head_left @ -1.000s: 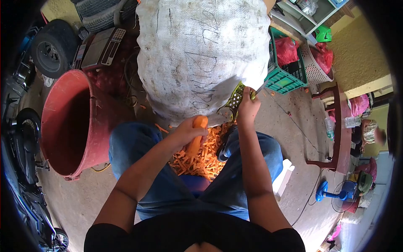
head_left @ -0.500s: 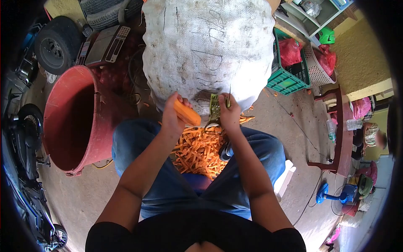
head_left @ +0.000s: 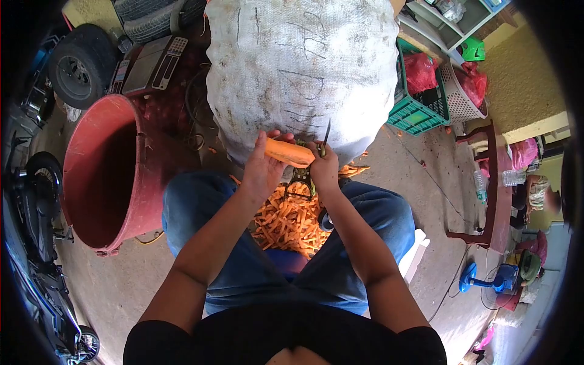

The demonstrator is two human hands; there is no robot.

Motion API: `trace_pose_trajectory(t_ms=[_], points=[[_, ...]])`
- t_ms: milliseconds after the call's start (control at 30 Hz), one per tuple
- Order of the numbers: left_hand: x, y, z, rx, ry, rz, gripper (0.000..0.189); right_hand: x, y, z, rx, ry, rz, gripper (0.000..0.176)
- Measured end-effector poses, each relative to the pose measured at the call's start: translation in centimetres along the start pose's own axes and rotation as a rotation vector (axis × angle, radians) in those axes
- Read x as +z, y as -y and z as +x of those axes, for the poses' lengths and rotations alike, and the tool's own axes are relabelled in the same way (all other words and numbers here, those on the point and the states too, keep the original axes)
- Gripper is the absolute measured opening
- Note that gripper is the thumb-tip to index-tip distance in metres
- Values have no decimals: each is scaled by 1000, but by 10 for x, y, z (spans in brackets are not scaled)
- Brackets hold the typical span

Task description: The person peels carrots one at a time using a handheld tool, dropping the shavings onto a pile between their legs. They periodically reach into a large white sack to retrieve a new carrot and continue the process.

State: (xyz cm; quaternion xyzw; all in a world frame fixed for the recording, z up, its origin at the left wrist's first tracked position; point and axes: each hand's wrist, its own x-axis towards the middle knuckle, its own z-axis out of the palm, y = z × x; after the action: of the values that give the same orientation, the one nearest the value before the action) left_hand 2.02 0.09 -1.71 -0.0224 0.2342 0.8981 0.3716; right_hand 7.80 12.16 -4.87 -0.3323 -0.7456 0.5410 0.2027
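An orange peeled carrot (head_left: 289,153) lies across between my two hands. My left hand (head_left: 263,167) holds its left end, thumb on the near side and fingers behind. My right hand (head_left: 324,170) grips a green peeler (head_left: 300,182), its looped head hanging below the carrot. The carrot's right end touches the fingers of my right hand. A thin dark blade, like a knife (head_left: 327,131), sticks up from that same hand; its handle is hidden. Beneath my hands, between my knees, lies a heap of orange peelings (head_left: 292,219). A big white woven sack (head_left: 304,67) stands just beyond.
A red barrel (head_left: 131,109) lies open-mouthed at my left, near a tyre (head_left: 79,67) and a scale (head_left: 155,67). On the right are a green crate (head_left: 420,118), a white basket (head_left: 459,100), a wooden bench (head_left: 496,201) and a blue fan (head_left: 486,285). Another person sits far right.
The carrot has swung from slanted to nearly level and moved right, meeting my right hand. My left hand has moved slightly right, its fingers looser. The peeler has tilted downward.
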Motion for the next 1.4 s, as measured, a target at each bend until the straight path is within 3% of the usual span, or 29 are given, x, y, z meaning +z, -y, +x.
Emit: trace_pose_trajectory(t_ms=[67, 167, 233, 300, 333, 367, 433, 567, 667, 733, 867, 1067, 1167, 1233, 1300, 1400], points=[[4, 1, -2, 8, 40, 49, 40, -4, 0, 7, 15, -46, 101, 22], [8, 5, -6, -162, -119, 246, 41, -22, 4, 28, 53, -113, 247, 21], [7, 3, -10, -325, 57, 398, 34, -38, 19, 33, 92, -106, 257, 22], [2, -5, -7, -415, 141, 542, 37, -47, 25, 36, -28, 53, -35, 22], [1, -7, -6, -503, 224, 685, 41, -48, 28, 36, -29, 52, -34, 22], [2, -9, -7, -503, 223, 685, 41, -49, 30, 36, -81, 101, -162, 22], [4, -12, -11, -731, 272, 569, 54, -47, 31, 32, -219, 143, -311, 23], [-1, -2, -11, -660, 298, 601, 60, -45, 33, 28, -230, 93, -339, 23], [3, -1, -9, -548, 247, 437, 69, -47, 42, 18, -283, 48, -412, 21], [1, -2, -4, -393, 284, 342, 79, -48, 43, 10, -409, 98, -646, 19], [-2, 1, -3, -416, 322, 406, 94, -47, 40, 3, -494, 311, -824, 23], [6, -5, -4, -293, 360, 373, 98, -52, 37, 0, -542, 351, -658, 24], [11, -6, -3, -159, 388, 436, 86, -56, 39, 1, -510, 312, -586, 24], [19, -9, -3, -212, 228, 193, 51, -56, 39, 3, -506, 303, -563, 24], [7, -8, 6, -236, 258, 139, 40, -55, 39, 2, -501, 295, -540, 24], [5, -1, 10, -258, 246, 12, 38, -55, 44, 2, -504, 334, -576, 24]])
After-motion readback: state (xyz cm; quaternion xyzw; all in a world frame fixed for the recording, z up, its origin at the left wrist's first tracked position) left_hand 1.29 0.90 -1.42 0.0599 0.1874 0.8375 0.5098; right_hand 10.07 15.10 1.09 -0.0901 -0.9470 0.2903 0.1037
